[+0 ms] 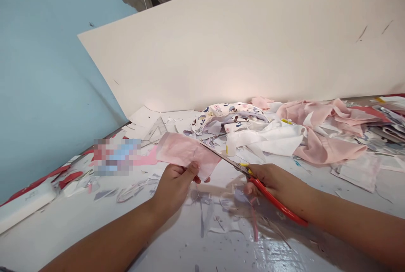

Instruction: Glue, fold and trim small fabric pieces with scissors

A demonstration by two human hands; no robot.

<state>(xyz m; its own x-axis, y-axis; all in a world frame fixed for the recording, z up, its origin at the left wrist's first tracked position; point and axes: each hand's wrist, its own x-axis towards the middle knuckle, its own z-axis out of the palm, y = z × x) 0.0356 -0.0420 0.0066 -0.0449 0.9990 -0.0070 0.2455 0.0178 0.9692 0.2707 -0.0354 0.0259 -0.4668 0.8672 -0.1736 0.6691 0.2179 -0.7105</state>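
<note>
My left hand pinches the near edge of a pink fabric piece and holds it up just above the white table. My right hand is closed around the red handles of a pair of scissors. The steel blades point left and up, and their tips meet the right edge of the pink piece. Thin fabric trimmings lie on the table under both hands.
A heap of pink, white and floral fabric scraps fills the back right. A clear plastic triangle ruler lies behind the pink piece. A large cream board leans at the back; a blue wall stands left.
</note>
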